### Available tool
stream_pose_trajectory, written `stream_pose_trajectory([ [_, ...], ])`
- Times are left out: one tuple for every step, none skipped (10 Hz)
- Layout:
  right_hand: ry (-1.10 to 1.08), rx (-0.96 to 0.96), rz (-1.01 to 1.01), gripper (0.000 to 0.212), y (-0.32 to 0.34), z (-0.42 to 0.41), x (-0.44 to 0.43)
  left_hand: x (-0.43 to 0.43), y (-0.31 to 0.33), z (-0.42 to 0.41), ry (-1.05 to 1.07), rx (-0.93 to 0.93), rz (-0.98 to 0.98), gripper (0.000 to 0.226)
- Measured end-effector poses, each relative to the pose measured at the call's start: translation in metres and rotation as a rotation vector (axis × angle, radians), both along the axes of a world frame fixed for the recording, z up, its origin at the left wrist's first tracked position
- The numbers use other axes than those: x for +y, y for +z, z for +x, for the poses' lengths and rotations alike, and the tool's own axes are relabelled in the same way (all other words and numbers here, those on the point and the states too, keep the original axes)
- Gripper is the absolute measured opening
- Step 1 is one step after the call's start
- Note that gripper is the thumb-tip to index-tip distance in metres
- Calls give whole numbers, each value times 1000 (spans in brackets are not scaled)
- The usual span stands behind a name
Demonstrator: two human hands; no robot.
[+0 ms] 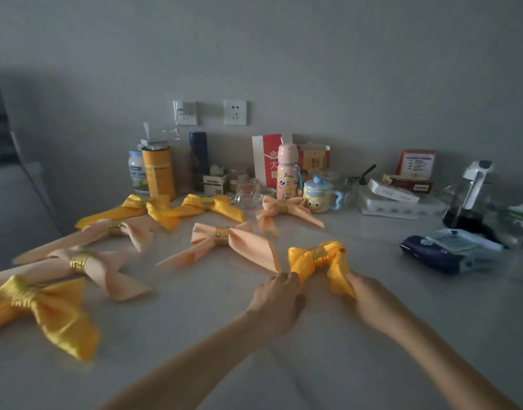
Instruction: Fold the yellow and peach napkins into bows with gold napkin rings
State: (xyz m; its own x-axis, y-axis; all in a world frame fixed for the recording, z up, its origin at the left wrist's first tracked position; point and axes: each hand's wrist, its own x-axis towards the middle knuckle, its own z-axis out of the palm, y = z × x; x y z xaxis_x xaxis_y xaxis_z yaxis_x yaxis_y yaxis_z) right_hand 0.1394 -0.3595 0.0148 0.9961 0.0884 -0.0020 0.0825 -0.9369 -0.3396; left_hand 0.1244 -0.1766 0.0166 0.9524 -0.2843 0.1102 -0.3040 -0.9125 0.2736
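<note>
Both hands worked one yellow bow (316, 258) on the pale table (254, 350). Left hand (276, 300) gripped its left tail; right hand (369, 297) gripped its right tail. A gold ring (319, 255) cinched the middle. A peach bow (224, 236) lay just beside it, further left. More finished bows, yellow and peach, spread across the left side. A dark blue wipes pack (440, 255) sat at right. Bottles, cups and boxes lined the wall.

You face grey wall (343, 69) at 12 o'clock, two white sockets (235, 112) on it; pale table (195, 327) before you; light dim.
</note>
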Motion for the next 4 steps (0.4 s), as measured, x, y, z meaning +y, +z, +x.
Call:
stream_pose_trajectory([
  [-18, -2, -34, 8, 9, -15, -11, 6, 0, -14, -17, 3, 12, 40],
  [3, 84, -143, 14, 19, -31, -17, 22, 6, -27, 4, 28, -101, 38],
  [29, 217, -249, 7, 26, -43, -15, 36, 8, -42, -2, 50, -184, 38],
  [16, 156, -405, 27, 43, -63, -11, 47, 9, -52, 21, -1, -313, 30],
])
